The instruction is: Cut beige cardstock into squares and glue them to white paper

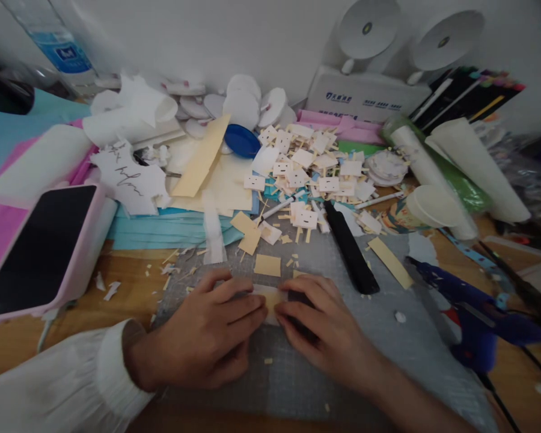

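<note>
My left hand point(207, 331) and my right hand point(324, 325) lie side by side on a grey cutting mat point(388, 349). Their fingertips meet over a small tan paper piece point(270, 299) and press it flat on the mat. A dark object point(299, 296) shows under my right hand's fingers; I cannot tell what it is. Another tan paper rectangle point(267, 264) rests just beyond the hands. A black utility knife point(350, 248) lies diagonally on the mat to the right.
A heap of small cream paper tags point(306, 165) covers the middle back. A phone in a pink case point(40, 246) lies at the left. A blue glue gun point(473, 313), a paper cup point(426, 210), paper rolls point(478, 168) and a blue lid point(242, 141) crowd the desk.
</note>
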A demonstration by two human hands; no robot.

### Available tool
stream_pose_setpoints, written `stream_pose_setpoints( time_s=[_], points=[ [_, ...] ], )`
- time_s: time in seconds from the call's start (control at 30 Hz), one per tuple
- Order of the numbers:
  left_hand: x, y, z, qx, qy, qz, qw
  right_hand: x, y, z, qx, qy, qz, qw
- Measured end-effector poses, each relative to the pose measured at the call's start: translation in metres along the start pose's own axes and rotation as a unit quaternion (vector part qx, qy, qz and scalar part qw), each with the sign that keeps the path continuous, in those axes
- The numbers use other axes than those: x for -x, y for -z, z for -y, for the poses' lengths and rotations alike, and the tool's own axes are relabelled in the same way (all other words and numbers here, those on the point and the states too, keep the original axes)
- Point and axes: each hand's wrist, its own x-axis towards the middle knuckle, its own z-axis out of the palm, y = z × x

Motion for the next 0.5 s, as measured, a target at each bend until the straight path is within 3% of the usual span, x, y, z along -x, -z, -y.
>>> stream_pose_setpoints(
  time_s=[0.2, 0.3, 0.5],
  points=[
    [-0.0009, -0.0032, -0.0035, -0.023, -0.003, 0.005, 1.000, -0.0014, -0.0011, -0.0038, 0.023, -0.042, -0.068, 0.997],
    [-0.0011, -0.0043, -0.0030, -0.022, -0.005, -0.006, 1.000, -0.0022, -0.0036, -0.0054, 0.031, -0.076, -0.061, 0.995],
    [-0.0025, -0.0036, 0.0017, 0.009, 0.020, -0.032, 0.999, -0.0039, -0.0058, -0.0024, 0.002, -0.077, -0.050, 0.996]
  ],
)
